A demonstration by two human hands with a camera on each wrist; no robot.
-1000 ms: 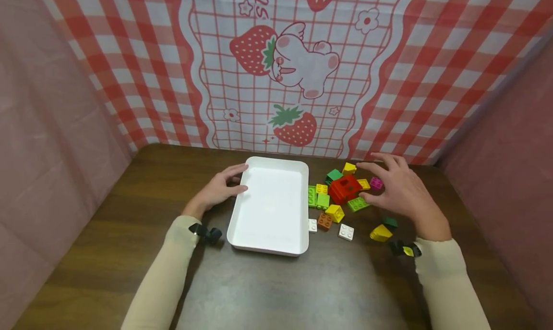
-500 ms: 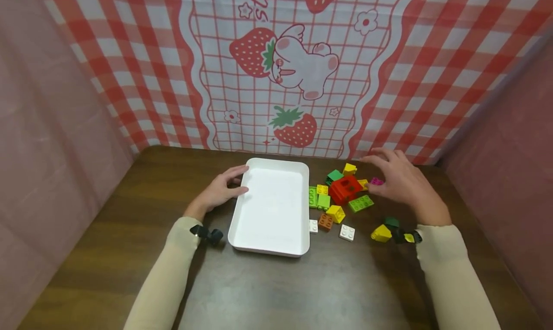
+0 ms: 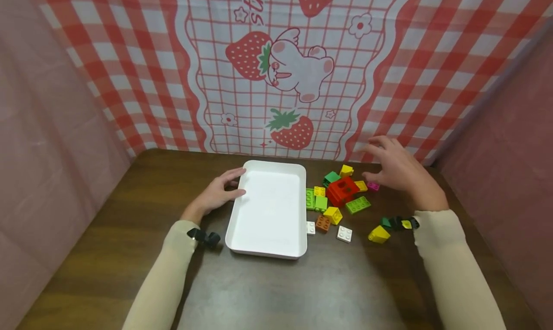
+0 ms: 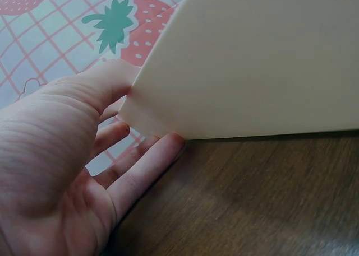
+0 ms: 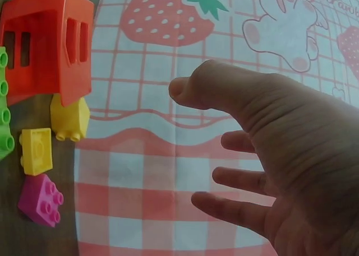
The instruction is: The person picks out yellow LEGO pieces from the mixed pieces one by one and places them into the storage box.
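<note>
A shallow white tray [image 3: 272,214] lies on the table, its long sides running away from me. My left hand [image 3: 216,193] holds its left rim, thumb and fingertips at the edge. In the left wrist view the hand [image 4: 95,138] has the thumb on one edge of the tray [image 4: 241,65] and a finger on another. My right hand [image 3: 399,174] is raised with spread fingers and holds nothing. It is nearest to a magenta brick [image 3: 373,186], beside a red window-like block [image 3: 342,190]. Yellow bricks [image 5: 37,150] lie close by.
A green studded brick [image 3: 358,205], a brown brick [image 3: 323,223], white bricks [image 3: 344,234] and several others lie right of the tray. A yellow brick [image 3: 378,234] lies apart near the right wrist. A strawberry-patterned cloth [image 3: 276,80] hangs behind the table.
My right hand has risen and drawn back from over the bricks, uncovering the green studded brick. My left hand and the tray have stayed together in place. The view has tilted slightly.
</note>
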